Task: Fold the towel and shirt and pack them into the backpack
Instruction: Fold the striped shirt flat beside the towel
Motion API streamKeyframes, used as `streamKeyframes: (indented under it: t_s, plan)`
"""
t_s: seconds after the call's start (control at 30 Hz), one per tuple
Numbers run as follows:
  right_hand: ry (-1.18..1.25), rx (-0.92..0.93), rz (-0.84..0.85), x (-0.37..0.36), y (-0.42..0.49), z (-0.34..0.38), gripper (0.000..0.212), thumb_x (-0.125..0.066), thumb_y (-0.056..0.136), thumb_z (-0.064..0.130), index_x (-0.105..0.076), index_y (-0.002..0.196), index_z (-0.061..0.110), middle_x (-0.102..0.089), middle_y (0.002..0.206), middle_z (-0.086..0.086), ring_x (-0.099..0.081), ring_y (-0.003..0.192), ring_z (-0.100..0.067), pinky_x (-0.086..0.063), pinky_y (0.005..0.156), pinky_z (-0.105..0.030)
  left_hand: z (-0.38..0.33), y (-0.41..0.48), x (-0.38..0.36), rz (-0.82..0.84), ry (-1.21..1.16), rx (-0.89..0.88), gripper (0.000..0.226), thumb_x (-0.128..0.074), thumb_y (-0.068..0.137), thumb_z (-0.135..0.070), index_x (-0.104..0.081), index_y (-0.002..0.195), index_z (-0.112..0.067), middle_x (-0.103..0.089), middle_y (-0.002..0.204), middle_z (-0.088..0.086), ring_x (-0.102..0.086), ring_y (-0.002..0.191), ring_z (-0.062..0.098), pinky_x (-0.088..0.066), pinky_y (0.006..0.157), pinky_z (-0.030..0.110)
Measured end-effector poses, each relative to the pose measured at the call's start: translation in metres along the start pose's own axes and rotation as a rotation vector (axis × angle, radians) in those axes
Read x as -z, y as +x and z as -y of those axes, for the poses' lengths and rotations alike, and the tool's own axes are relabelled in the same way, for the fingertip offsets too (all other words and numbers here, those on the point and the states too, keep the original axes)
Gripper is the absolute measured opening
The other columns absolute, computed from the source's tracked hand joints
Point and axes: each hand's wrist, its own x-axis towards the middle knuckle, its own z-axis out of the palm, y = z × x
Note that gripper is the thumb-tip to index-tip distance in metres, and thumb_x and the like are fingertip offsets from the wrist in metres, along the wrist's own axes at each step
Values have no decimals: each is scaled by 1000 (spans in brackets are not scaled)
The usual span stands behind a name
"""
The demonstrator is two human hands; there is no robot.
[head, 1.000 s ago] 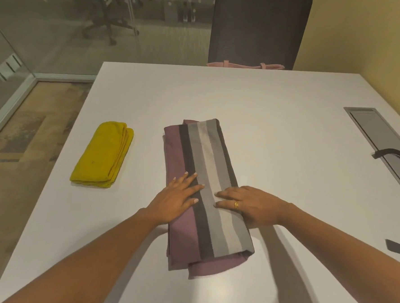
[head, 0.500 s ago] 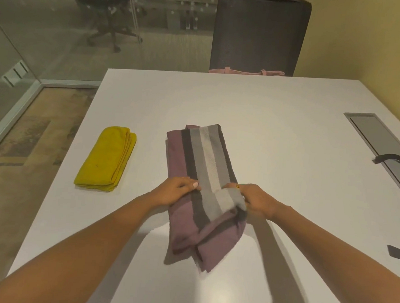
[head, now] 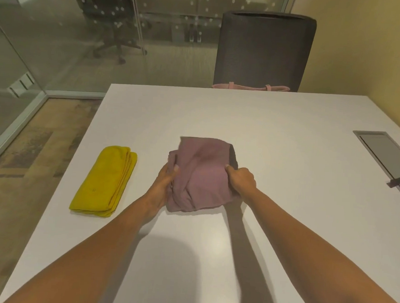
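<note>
Fingers [head: 175,169] of left hand [head: 165,182] and right hand [head: 242,181] curl round opposite sides of the folded shirt [head: 201,172] at frame centre, tips probably tucked beneath; square its edges and press flat, towel [head: 106,180] lying folded at left.

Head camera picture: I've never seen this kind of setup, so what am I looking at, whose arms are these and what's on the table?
No machine here: a person wears a camera on the head, so this view looks forward and down along their bare arms. The left hand and right hand each grip one side of a folded purple shirt at the middle of a white table. A folded yellow towel lies apart, to its left. Past the far edge stands a dark chair.
</note>
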Motion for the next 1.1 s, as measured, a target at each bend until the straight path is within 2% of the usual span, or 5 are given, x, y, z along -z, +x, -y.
streamKeyframes:
  t_s: [0.17, 0.37, 0.6, 0.83, 1.1]
  plan:
    - [-59, 4, -110, -2, 10, 11, 43, -43, 93, 43, -58, 105, 4, -62, 110, -13, -57, 98, -31, -39, 75, -31, 7, 17, -2, -129, 229, -40, 147, -84, 17, -64, -15, 144, -33, -38, 137, -4, -43, 125, 18, -38, 108, 38]
    - [-122, 169, -285, -8, 10, 5, 37, -41, 95, 43, -55, 95, 8, -62, 93, -8, -58, 89, -28, -34, 68, -28, 19, 38, 0, -427, 240, -133, 70, -72, 79, -15, -32, 136, -24, -50, 134, 12, -53, 116, 28, -44, 100, 40]
    - [-411, 769, -528, -30, 11, 15, 26, -46, 89, 24, -63, 104, 11, -62, 114, -6, -57, 104, -27, -36, 87, -37, 19, 40, -21, -714, 854, -408, 56, -58, 88, -15, -35, 139, -12, -36, 144, 12, -38, 131, 30, -34, 106, 45]
    - [-722, 725, -15, -47, 29, -1, 66, 5, 87, 49, -14, 148, 30, -5, 158, 6, 0, 146, -14, -1, 113, -56, 43, 43, -3, -165, 1649, -748, 76, -18, 88, -66, -49, 132, -13, -49, 140, 6, -43, 132, 23, -24, 112, 50]
    - [-618, 622, 126, -40, 43, -1, 49, -19, 99, 45, -11, 147, 36, 0, 157, 12, 2, 145, -10, 1, 113, -57, 44, 45, 16, -172, 1925, -863, 81, -72, 60, -54, -54, 129, -17, -58, 132, 3, -54, 123, 22, -45, 95, 51]
